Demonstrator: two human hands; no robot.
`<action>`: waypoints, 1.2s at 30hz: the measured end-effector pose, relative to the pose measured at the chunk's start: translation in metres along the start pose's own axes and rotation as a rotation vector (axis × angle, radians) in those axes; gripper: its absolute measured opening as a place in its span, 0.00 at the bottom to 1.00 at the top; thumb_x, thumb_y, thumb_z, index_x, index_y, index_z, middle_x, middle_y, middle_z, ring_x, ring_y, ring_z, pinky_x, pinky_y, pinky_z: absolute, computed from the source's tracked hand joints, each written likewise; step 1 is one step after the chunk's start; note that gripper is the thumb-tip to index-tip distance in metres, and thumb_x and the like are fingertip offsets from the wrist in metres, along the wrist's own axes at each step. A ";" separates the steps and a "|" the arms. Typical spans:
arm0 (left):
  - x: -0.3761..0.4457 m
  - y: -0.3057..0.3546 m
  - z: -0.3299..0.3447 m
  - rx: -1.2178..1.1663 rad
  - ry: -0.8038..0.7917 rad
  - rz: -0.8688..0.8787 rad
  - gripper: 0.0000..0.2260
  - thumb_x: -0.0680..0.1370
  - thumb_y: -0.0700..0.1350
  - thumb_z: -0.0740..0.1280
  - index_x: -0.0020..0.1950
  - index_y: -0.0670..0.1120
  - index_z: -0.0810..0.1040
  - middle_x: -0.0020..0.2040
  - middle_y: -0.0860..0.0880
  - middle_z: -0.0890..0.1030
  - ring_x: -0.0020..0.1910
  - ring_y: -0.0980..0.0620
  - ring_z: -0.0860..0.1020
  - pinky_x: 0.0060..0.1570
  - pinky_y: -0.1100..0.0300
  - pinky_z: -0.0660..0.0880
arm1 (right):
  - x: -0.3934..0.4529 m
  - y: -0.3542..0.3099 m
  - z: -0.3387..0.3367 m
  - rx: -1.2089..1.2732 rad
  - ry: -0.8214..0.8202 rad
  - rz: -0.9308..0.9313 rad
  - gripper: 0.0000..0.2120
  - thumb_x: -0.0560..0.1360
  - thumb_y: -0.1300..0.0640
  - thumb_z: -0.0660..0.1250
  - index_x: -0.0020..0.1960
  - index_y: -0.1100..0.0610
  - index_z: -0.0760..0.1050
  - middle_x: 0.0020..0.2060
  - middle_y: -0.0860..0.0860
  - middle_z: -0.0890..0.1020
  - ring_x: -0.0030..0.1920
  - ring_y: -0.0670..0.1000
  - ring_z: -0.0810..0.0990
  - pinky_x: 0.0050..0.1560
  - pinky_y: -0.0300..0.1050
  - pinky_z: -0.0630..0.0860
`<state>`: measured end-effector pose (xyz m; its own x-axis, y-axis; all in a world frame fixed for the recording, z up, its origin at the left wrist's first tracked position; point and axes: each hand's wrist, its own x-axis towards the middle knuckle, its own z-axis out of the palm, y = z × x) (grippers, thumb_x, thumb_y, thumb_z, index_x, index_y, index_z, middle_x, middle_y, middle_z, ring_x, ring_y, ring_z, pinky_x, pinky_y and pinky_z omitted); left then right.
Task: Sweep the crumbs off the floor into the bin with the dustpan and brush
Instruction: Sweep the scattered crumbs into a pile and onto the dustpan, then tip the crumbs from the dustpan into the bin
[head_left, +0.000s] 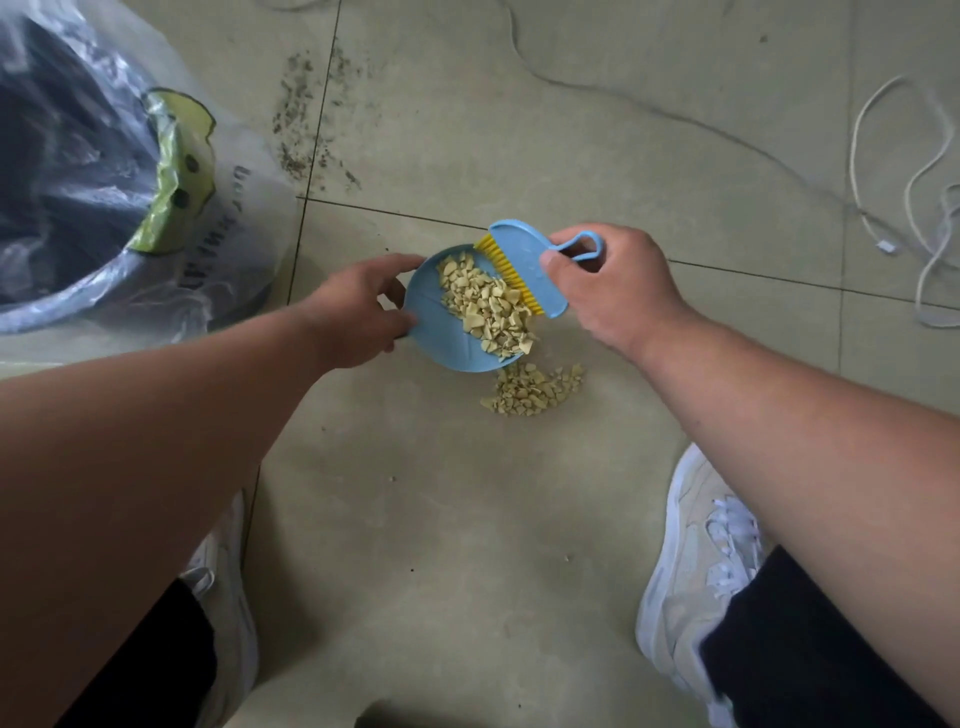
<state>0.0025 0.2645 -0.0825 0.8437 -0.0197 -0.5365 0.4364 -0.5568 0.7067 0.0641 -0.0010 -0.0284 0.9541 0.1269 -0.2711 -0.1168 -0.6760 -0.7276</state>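
**Crumbs half in the pan, half on the tile**

The person was crouched over the tiled floor (467, 519), both bare forearms reaching forward. The left hand (358, 312) gripped the small blue dustpan (441, 338) at its left edge, fingers curled round the rim and handle side, thumb on the near side. The pan sat low over the tile, its open lip facing down and right toward the person.

The right hand (608, 286) pinched the blue brush (524, 260) by its looped handle, thumb pressed on the flat of the brush body and the other fingers curled behind the loop. The yellow bristles (511, 275) ran along the brush's lower-left edge and were touching the pale yellow crumbs in the pan (488, 306), which lay in a thick band across the pan's right half.

A second, smaller heap of crumbs (535, 389) lay on the floor just beyond the pan's lip, apart from the brush.

The bin (67, 171), dark inside and lined with a clear plastic bag bearing a green print, stood to the left, near the dustpan but not touching it. White cables (914, 208) trailed across the tiles at the far right. A white trainer (696, 571) showed below the right arm, with dark trouser cloth at both lower corners. Dark specks marked the tile joint above the pan.
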 end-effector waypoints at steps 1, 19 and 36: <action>0.000 0.008 -0.003 0.000 0.008 0.016 0.30 0.79 0.38 0.72 0.77 0.58 0.71 0.52 0.53 0.81 0.34 0.48 0.83 0.35 0.54 0.81 | 0.002 -0.005 -0.007 0.013 0.015 -0.001 0.05 0.76 0.51 0.71 0.50 0.49 0.85 0.39 0.43 0.85 0.39 0.40 0.81 0.42 0.34 0.75; -0.054 0.159 -0.076 -0.045 0.074 0.165 0.27 0.76 0.38 0.72 0.74 0.57 0.76 0.47 0.50 0.85 0.31 0.51 0.81 0.31 0.57 0.77 | -0.022 -0.133 -0.139 -0.043 0.224 -0.185 0.11 0.76 0.49 0.68 0.48 0.56 0.83 0.40 0.55 0.86 0.44 0.57 0.83 0.47 0.49 0.79; -0.156 0.240 -0.165 -0.072 0.023 0.095 0.22 0.77 0.38 0.74 0.69 0.54 0.80 0.42 0.42 0.87 0.35 0.45 0.80 0.35 0.55 0.77 | -0.067 -0.242 -0.208 0.017 0.301 -0.155 0.14 0.75 0.46 0.69 0.41 0.57 0.82 0.33 0.53 0.83 0.39 0.60 0.85 0.44 0.54 0.84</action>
<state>0.0272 0.2709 0.2466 0.8888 -0.0500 -0.4556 0.3750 -0.4921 0.7856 0.0860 0.0032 0.2970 0.9992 0.0056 0.0397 0.0337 -0.6529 -0.7567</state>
